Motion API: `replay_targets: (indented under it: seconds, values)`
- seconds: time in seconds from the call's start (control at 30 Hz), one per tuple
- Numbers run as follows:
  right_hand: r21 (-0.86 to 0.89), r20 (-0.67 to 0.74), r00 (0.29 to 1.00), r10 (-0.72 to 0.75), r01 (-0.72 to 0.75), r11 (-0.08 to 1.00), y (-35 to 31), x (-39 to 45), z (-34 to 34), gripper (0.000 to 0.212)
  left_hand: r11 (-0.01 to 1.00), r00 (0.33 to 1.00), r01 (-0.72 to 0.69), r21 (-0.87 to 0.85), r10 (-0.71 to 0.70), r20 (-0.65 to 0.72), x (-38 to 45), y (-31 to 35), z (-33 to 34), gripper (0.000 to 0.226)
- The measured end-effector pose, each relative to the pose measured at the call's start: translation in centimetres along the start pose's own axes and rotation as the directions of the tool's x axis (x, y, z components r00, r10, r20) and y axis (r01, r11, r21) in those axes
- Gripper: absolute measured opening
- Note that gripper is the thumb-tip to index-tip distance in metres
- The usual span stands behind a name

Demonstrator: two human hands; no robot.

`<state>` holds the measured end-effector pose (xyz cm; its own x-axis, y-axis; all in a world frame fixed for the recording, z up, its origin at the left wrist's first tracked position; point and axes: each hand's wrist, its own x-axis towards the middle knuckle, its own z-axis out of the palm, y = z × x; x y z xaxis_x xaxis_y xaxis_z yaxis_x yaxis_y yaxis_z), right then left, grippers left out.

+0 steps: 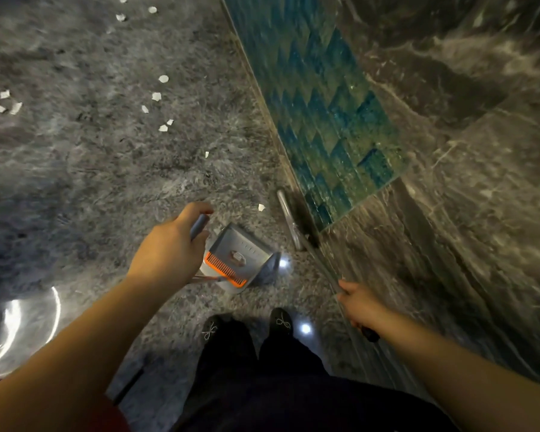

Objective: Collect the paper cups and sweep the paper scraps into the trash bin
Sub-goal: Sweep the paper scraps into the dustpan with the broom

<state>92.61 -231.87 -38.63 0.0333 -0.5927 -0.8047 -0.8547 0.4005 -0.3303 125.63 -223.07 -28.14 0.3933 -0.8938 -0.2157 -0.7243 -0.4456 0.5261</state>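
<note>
My left hand grips the grey handle of a dustpan, a grey pan with an orange comb edge that stands on the floor in front of my feet. My right hand grips a thin broom handle that runs up along the wall to the broom's head at the wall's foot. White paper scraps lie scattered over the grey marble floor ahead and to the left; one scrap lies just beyond the dustpan. No paper cup is in view.
A dark marble wall with a blue-green mosaic panel runs along the right. A shiny curved metal object sits at the left edge. My black shoes stand just behind the dustpan.
</note>
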Motion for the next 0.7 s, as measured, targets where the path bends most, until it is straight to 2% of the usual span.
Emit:
replay_targets:
  seconds: [0.23, 0.47, 0.7]
  values:
    - [0.035, -0.066, 0.996, 0.055, -0.053, 0.998, -0.5, 1.7, 0.9, 0.05, 0.999, 0.998, -0.045, -0.029, 0.046, 0.037, 0.8, -1.1, -0.5, 0.035]
    - [-0.024, -0.018, 0.998, 0.063, -0.064, 0.998, -1.7, 3.4, 2.2, 0.049, 0.996, 0.998, -0.068, -0.058, 0.069, 0.015, 1.2, -2.8, -0.3, 0.034]
    - [0.114, -0.007, 0.998, 0.061, -0.06, 0.992, -3.0, 2.7, 3.9, 0.049, 0.995, 0.995, -0.096, -0.03, 0.097, 0.033, 1.8, -3.2, -0.3, 0.034]
